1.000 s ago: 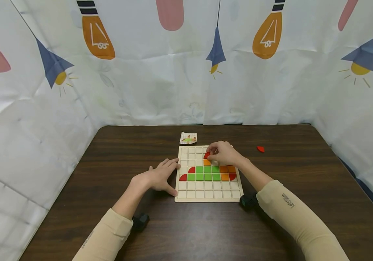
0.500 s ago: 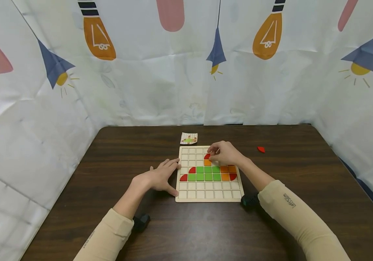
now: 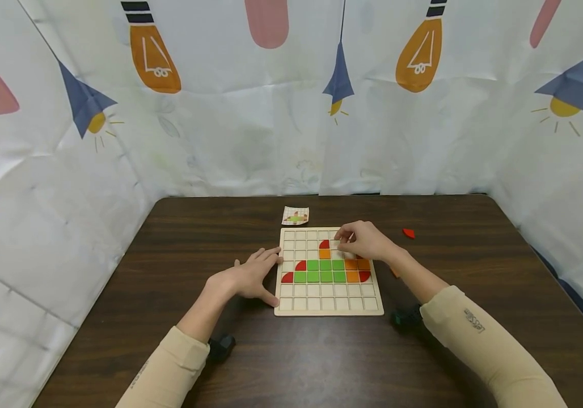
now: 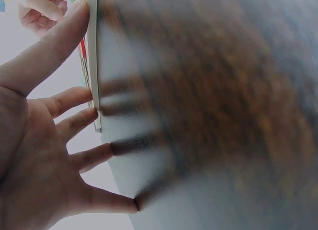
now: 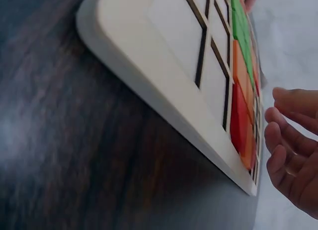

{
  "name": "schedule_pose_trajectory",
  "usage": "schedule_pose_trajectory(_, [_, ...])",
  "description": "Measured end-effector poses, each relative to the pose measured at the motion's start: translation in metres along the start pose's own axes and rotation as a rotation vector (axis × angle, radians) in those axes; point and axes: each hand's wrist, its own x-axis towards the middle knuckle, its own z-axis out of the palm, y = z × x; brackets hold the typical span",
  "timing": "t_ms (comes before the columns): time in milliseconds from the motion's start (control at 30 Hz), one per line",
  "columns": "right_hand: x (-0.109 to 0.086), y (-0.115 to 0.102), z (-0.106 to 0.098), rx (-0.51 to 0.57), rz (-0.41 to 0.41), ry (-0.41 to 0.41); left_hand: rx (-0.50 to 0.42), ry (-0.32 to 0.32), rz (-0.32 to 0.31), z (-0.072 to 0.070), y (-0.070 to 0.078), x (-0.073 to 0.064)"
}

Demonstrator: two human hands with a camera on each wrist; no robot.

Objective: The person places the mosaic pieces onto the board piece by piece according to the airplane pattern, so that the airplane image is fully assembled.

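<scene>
A wooden grid board lies flat on the dark table, with green square tiles, orange square tiles and red quarter-round tiles set in its cells. My left hand rests at the board's left edge, thumb and fingertips against the rim, fingers spread and straight. Over the upper right of the board hovers my right hand, its fingers loosely bent and nothing between them, as the right wrist view also shows. A red quarter-round tile sits above an orange one, just left of that hand's fingertips.
A small pattern card lies behind the board. To the right are a loose red tile and an orange piece, partly hidden by my right forearm. A patterned white curtain stands behind the table.
My right hand has let go of the red quarter-round tile in its cell and moved right. The orange piece by the forearm has come into sight. My left hand stays put.
</scene>
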Motion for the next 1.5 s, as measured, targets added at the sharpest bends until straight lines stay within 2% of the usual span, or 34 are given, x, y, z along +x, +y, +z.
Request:
schedule_pose_trajectory(233, [-0.015, 0.005, -0.016, -0.023, -0.02, -0.004, 0.005, 0.005, 0.007, -0.001, 0.0, 0.001])
schedule_pose_trajectory(600, [-0.041, 0.021, -0.035, -0.044, 0.002, 0.006, 0.017, 0.01, -0.001, -0.002, 0.002, 0.001])
schedule_pose_trajectory(933, [-0.067, 0.04, -0.043, -0.033, 0.046, -0.045, 0.011, 0.01, -0.003, -0.001, 0.001, 0.0])
schedule_pose_trajectory(1233, [-0.089, 0.055, -0.051, -0.054, 0.075, -0.039, 0.001, 0.005, -0.012, 0.001, 0.0, -0.001])
schedule_pose_trajectory(1500, [-0.099, 0.066, -0.059, -0.026, 0.075, -0.111, 0.009, 0.001, -0.009, 0.001, 0.0, -0.001])
